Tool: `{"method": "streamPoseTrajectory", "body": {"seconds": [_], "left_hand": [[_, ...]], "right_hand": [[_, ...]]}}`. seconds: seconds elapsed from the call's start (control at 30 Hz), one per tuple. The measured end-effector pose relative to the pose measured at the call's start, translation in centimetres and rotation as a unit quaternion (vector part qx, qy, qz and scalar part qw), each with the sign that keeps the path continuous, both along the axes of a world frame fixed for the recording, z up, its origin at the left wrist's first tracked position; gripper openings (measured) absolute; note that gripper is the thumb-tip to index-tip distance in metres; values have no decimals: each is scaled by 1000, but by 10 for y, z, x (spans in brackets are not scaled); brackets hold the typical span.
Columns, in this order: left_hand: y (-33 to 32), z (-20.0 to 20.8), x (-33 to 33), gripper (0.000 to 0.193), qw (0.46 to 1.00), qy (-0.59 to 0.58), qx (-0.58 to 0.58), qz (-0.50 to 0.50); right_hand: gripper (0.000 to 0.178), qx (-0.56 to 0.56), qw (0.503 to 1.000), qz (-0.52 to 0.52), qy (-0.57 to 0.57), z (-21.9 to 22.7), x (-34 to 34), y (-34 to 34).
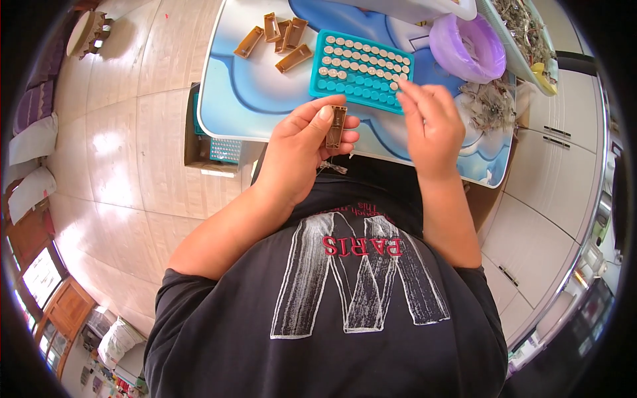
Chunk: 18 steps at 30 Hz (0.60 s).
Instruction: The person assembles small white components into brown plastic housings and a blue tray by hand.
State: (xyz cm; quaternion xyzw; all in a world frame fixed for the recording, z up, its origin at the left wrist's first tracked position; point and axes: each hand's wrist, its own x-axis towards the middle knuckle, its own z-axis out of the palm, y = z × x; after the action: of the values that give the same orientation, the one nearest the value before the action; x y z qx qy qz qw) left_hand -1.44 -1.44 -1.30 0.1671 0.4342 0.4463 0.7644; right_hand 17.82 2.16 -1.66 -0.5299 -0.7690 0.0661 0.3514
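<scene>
My left hand [302,136] holds a narrow, hollow brown plastic casing [336,127] upright between thumb and fingers, its open side showing. Ahead of it lies a turquoise tray [361,98] with rows of round recesses. Small whitish round pieces [355,56] fill the far rows, and a few sit at the left of a nearer row. At the tray's right edge, my right hand [434,126] has thumb and forefinger drawn together beside one whitish round piece [394,86]. Whether the fingertips grip that piece is unclear. Thin wires [334,167] hang below the left hand.
Several brown casings [289,36] lie loosely at the table's far left. A purple basin [468,48] and a heap of thin wiry parts [490,106] are at the right. A bin of metal parts [521,26] stands beyond. Below the left table edge is an open box [215,159].
</scene>
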Motion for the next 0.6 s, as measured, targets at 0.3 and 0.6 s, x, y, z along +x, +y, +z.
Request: {"method": "streamPoseTrajectory", "body": {"seconds": [0.3, 0.6], "left_hand": [[7, -6, 1, 29, 999, -29, -18, -6], [8, -8, 5, 25, 998, -60, -6, 0]], "right_hand": [[15, 69, 996, -12, -54, -15, 10, 16], [17, 52, 992, 106, 42, 0, -35, -6]]}}
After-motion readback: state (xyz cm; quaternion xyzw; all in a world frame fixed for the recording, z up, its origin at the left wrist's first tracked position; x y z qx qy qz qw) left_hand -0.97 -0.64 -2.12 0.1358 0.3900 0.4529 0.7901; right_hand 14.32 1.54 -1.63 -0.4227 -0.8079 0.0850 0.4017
